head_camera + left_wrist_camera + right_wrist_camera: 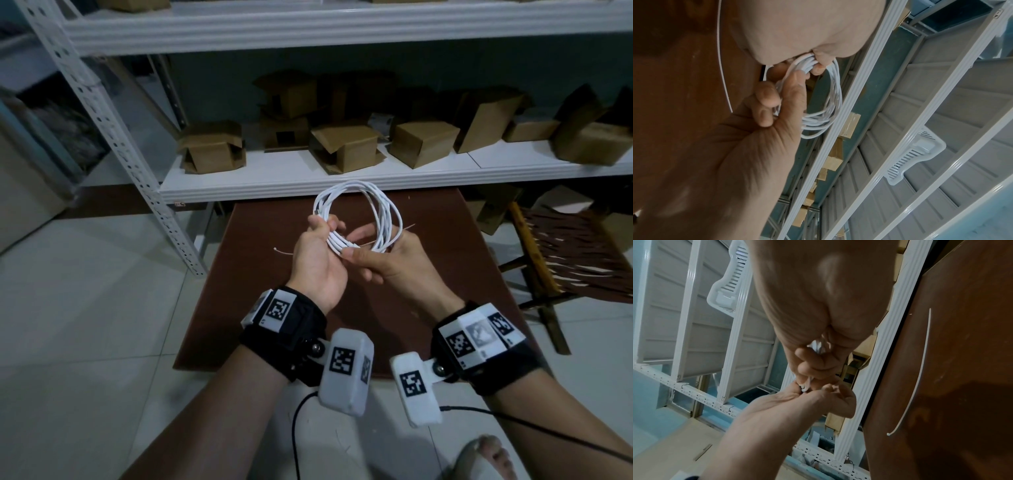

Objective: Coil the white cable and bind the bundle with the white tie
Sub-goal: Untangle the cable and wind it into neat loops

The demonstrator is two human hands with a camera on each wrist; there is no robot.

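The white cable is wound into a round coil of several loops, held above the brown table. My left hand grips the coil's lower left side, fingers curled round the strands. My right hand pinches the same bundle just beside it, thumb on top. The left wrist view shows the coil between my left hand and right hand. The thin white tie lies loose on the table under both hands, also visible as the tie in the right wrist view.
A white metal shelf with several cardboard boxes runs just beyond the table. Its perforated post stands at the left. A woven folding chair sits to the right. A white plastic basket rests on an upper shelf.
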